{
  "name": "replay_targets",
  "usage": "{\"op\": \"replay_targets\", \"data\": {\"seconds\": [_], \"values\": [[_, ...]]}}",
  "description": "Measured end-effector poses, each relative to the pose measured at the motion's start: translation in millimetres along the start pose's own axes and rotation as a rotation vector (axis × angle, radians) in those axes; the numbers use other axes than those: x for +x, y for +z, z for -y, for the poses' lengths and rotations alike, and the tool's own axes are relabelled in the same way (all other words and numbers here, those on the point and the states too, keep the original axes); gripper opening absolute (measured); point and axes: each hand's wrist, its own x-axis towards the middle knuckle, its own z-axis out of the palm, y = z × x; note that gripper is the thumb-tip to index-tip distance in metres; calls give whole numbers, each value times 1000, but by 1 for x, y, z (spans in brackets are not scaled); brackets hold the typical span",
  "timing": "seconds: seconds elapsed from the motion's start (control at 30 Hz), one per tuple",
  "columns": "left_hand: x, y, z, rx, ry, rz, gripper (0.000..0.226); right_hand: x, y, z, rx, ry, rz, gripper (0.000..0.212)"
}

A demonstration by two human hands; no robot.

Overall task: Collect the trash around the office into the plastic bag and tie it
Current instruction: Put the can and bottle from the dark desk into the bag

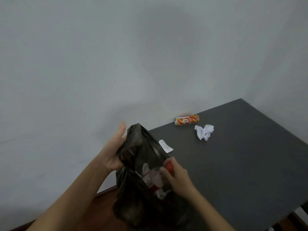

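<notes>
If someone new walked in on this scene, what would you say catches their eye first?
Most likely the black plastic bag held up at the dark table's near corner: the left hand grips its gathered top while the right hand holds something red at its opening. Next, the red and yellow can lying on its side near the wall, with crumpled white paper beside it and a small paper slip by the bag.

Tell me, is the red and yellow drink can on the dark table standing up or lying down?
Lying down. The red and yellow drink can rests on its side on the dark table, by the wall.
</notes>
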Motion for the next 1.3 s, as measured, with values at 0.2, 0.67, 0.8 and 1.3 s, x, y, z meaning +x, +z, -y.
{"op": "replay_targets", "data": {"seconds": [0.2, 0.67, 0.8, 1.3], "values": [[5, -19, -17, -107, 63, -63, 86, 58, -42, 1, 148, -76, -593, 18], [5, -46, -13, -251, 107, 138, 87, 202, 41, -99, -886, 35, 245, 48], [6, -53, -21, -163, 90, 250, 75, 205, 20, -92, -591, -29, 52, 29], [40, -54, -14, -47, 25, 336, 92, 247, -163, -170, -996, 430, 134, 52]]}}
